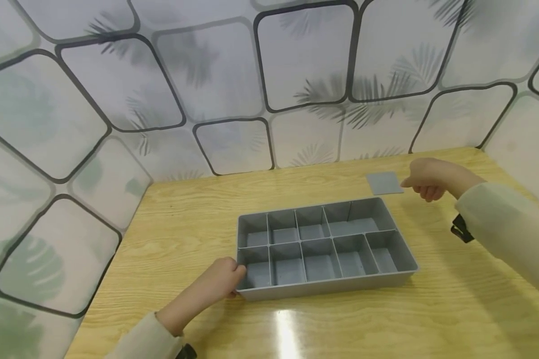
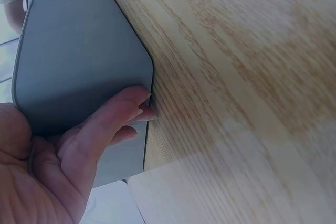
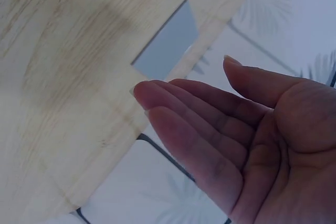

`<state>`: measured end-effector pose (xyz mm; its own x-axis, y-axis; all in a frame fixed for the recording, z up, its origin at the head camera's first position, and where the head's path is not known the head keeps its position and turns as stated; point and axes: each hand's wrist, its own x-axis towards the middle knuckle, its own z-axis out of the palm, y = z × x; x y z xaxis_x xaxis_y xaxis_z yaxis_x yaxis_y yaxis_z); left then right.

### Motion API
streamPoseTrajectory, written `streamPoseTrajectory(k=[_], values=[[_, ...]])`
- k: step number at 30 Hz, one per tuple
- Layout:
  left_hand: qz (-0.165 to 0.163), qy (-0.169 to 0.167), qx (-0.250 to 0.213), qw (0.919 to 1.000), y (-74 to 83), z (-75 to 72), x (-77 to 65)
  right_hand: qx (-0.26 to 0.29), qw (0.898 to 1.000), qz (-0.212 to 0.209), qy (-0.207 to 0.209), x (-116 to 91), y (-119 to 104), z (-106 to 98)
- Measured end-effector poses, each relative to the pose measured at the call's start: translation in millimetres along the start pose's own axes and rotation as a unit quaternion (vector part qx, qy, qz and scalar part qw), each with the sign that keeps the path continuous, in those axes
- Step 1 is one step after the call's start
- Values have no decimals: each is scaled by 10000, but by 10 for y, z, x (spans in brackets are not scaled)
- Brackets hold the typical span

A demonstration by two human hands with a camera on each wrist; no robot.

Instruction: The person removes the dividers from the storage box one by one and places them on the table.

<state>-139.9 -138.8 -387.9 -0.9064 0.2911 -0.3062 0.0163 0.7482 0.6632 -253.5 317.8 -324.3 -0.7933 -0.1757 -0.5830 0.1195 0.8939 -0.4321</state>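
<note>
Currently, I have the left hand (image 1: 220, 279) clamped on the front-left corner of the grey tray (image 1: 332, 288), with the thumb at the rim and the fingers curled against the outer end wall. The right hand (image 1: 426, 177) holds nothing: in the right wrist view its thumb stands apart from loosely bent fingers (image 3: 181, 137).

The tray rests on the bench (image 1: 197, 209), nearer the right edge than the left, and set forward of the back edge. Its visible compartments hold no items; the one at the back right is wider than its neighbours. The flat grey plate (image 1: 385, 183) lies near the back edge, toward the back-right corner, just beyond the tray. The right fingertips are just beside it; I cannot confirm contact.

Fault conditions I note from here:

1. Plate pickup: the plate lies flat and looks thin. A fingertip pressing from the side could slide it toward the back edge and against the patterned wall (image 1: 305, 60) instead of lifting it.
2. Tray shift: an uneven pull by the left hand could pivot the tray into the plate.
3. Tray tilt: lifting at the gripped corner alone could raise that end.
4. Snagging: a low right sleeve (image 1: 498, 219) could catch the tray's right end.
</note>
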Motion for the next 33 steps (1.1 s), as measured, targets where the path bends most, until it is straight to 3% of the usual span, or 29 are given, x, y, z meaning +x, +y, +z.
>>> streamPoseTrajectory(k=[4, 11, 18, 22, 27, 33], values=[[-5, -22, 13, 10000, -10, 2, 4, -282, 9995, -121, -22, -94, -137, 35], [-51, -29, -86, 9999, -21, 10, 9, -1370, 9893, -321, 382, -185, -294, 168], [-99, -58, -137, 9998, 9, 4, -1, -1446, 9886, -303, 278, -265, -439, 304], [-112, -64, -158, 9998, 5, 6, -1, -2042, 9756, -692, 411, -356, -540, 413], [-142, -26, -155, 9998, 3, 12, 6, -2795, 9535, -813, 784, -440, -705, 552], [-157, -19, -129, 9998, 5, 13, 6, -2968, 9347, -1086, 1627, -548, -787, 694]])
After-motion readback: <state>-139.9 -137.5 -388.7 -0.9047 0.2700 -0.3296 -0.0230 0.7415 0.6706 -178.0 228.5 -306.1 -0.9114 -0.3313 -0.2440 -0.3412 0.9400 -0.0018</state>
